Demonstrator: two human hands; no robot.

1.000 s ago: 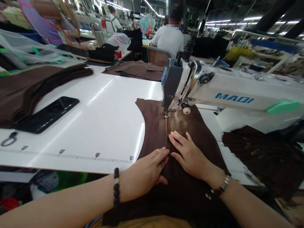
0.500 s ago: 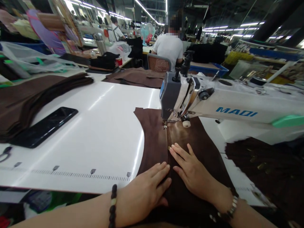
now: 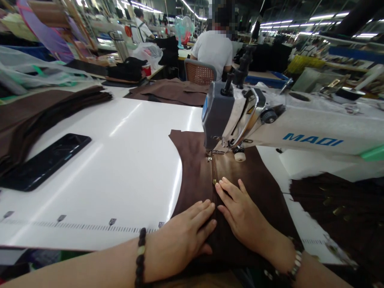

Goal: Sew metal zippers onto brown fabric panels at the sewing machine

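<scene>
A dark brown fabric piece (image 3: 192,160) lies flat under the needle and presser foot of a white and grey sewing machine (image 3: 255,116). Along its middle runs a zipper (image 3: 215,168) with a small brass-coloured pull (image 3: 214,182). My left hand (image 3: 186,236) rests flat on the fabric left of the zipper line, fingers stretched out. On the other side my right hand (image 3: 243,212) lies with spread fingers, its fingertips beside the pull. Neither hand grips anything.
A black phone (image 3: 51,160) lies beside stacked brown fabric (image 3: 39,116) on the left. More brown pieces (image 3: 171,91) lie behind the machine. Dark fabric with brass-coloured bits (image 3: 345,220) is at right. A person in white (image 3: 211,52) sits ahead, facing away.
The camera view has shifted slightly, so the machine appears a little further right and the phone further left. Both hands keep nearly the same pose on the fabric.
</scene>
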